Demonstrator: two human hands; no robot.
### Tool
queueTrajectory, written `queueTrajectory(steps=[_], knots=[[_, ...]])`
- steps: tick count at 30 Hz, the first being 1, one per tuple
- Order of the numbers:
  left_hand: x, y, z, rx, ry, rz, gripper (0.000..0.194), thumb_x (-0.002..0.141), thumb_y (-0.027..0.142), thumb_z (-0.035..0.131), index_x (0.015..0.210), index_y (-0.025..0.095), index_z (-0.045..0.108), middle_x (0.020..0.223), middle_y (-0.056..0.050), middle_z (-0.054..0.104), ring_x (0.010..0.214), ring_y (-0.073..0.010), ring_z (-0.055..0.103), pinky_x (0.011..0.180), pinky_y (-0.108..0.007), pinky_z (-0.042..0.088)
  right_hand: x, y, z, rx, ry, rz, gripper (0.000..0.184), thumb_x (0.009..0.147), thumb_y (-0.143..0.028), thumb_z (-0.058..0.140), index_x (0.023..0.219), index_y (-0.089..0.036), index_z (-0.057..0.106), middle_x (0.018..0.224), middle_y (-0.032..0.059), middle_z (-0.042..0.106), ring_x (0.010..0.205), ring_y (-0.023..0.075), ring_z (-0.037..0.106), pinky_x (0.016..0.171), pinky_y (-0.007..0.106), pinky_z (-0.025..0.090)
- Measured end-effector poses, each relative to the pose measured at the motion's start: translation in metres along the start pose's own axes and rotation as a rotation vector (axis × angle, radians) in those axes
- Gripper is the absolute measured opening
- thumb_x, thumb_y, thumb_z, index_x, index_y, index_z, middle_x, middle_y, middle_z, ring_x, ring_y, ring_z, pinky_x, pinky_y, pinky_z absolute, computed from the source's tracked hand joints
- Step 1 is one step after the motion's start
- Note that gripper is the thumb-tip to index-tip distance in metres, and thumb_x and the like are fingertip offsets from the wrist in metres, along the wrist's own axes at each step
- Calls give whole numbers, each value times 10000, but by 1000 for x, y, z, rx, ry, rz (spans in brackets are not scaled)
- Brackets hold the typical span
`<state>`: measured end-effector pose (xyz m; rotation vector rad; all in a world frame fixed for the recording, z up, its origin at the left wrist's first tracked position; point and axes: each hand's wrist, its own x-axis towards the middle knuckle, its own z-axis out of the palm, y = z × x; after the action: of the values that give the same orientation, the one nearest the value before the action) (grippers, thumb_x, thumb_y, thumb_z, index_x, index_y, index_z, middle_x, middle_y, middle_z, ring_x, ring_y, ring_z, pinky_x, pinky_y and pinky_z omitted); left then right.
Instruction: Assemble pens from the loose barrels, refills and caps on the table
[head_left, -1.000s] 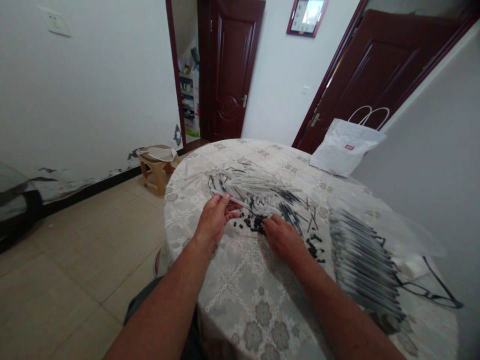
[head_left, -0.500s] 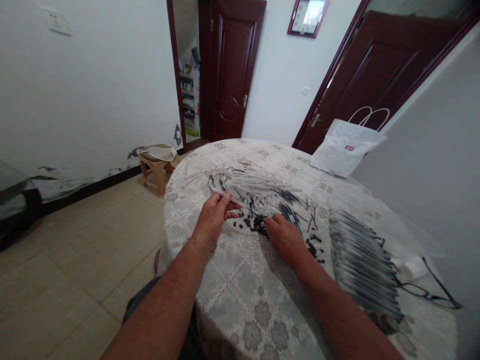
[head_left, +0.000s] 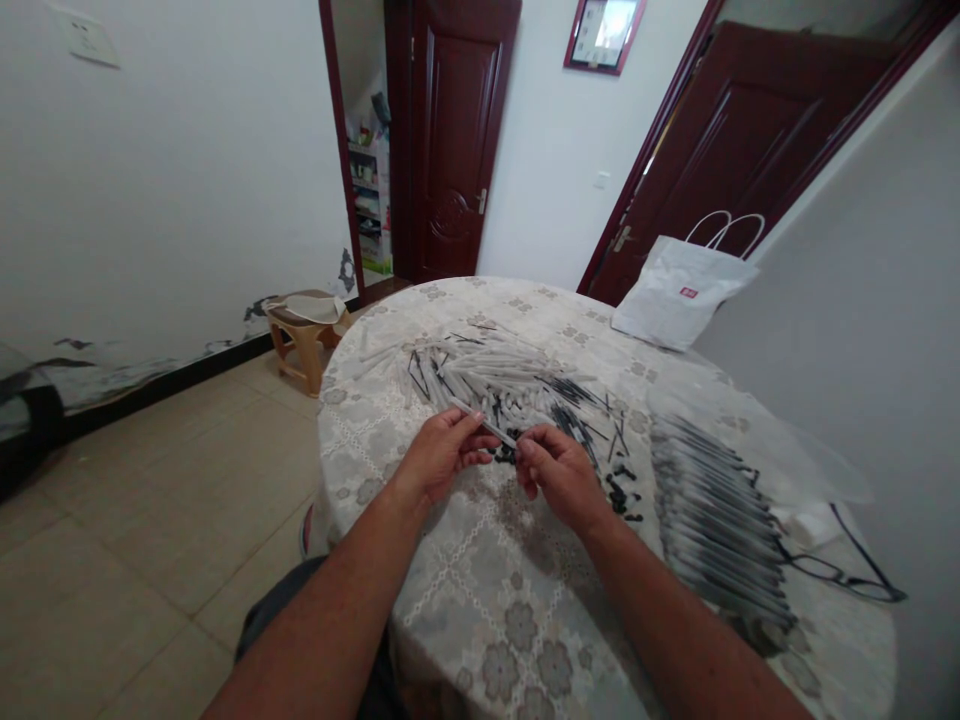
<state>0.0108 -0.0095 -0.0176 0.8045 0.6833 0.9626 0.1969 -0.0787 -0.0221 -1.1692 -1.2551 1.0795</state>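
My left hand (head_left: 451,450) is closed on a thin white pen barrel (head_left: 491,426), held slanting just above the table. At the barrel's right end, my right hand (head_left: 553,468) is in a pinch. Whatever its fingertips hold there is hidden. Below and between the hands lies a pile of small black plugs (head_left: 506,452), partly covered by the fingers. Beyond them spreads a heap of white pen barrels (head_left: 487,362). Thin black refills (head_left: 571,390) lie to its right, and more black plugs (head_left: 621,490) are scattered beside my right wrist.
A row of assembled-looking pens (head_left: 724,525) lies on the right of the round table with a patterned cloth (head_left: 480,590). Black-framed glasses (head_left: 847,580) rest near the right edge. A white paper bag (head_left: 679,290) stands at the back right. A stool (head_left: 304,345) is at the left.
My right hand has come up from the black plugs to the end of the barrel. The left hand has brought the barrel slightly nearer and to the right. The view has shifted a little.
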Motion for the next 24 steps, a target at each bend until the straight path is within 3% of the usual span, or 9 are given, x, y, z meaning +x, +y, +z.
queueTrajectory(steps=[4,9,14,16,19,22,24], knots=[[-1,0,1,-67,28,0,163,880,252,733,852,138,619,825,-69,718,766,-180,750,589,-238,605,3,6,-5,148,-23,7,315,810,-405,783,1027,-198,688,902,46,740,681,164,673,512,246,500],[-4,-2,6,-102,-20,-70,135,901,216,690,833,129,614,814,-100,734,742,-206,756,582,-275,616,5,9,-6,55,8,20,241,842,-407,768,885,-202,649,620,-33,647,488,102,532,472,212,428],[-2,1,6,-216,34,-70,80,896,161,668,844,125,621,788,-106,742,716,-211,756,586,-283,612,6,6,-9,29,53,47,283,864,-477,715,871,-211,617,623,-36,622,499,115,525,462,216,399],[1,5,4,-294,125,-35,55,911,146,632,861,123,626,781,-95,743,701,-200,753,585,-276,605,9,3,-17,-111,145,14,282,886,-489,675,914,-212,633,644,-30,624,520,130,539,490,235,422],[4,12,2,-382,229,11,63,922,144,603,869,122,631,776,-84,744,700,-189,751,594,-271,598,12,0,-31,-519,222,-129,231,915,-420,636,974,-201,682,766,14,673,650,163,606,633,283,486],[6,14,0,-397,260,49,44,907,149,621,874,122,633,772,-83,743,709,-183,747,596,-259,587,12,0,-37,-901,125,-308,177,939,-297,589,997,-184,712,947,74,704,871,206,650,830,326,494],[6,12,-1,-380,265,72,30,883,138,651,868,127,627,777,-77,742,723,-178,744,609,-255,585,11,1,-34,-1056,21,-342,190,953,-240,557,1036,-176,716,1011,91,699,962,218,648,889,322,481]])
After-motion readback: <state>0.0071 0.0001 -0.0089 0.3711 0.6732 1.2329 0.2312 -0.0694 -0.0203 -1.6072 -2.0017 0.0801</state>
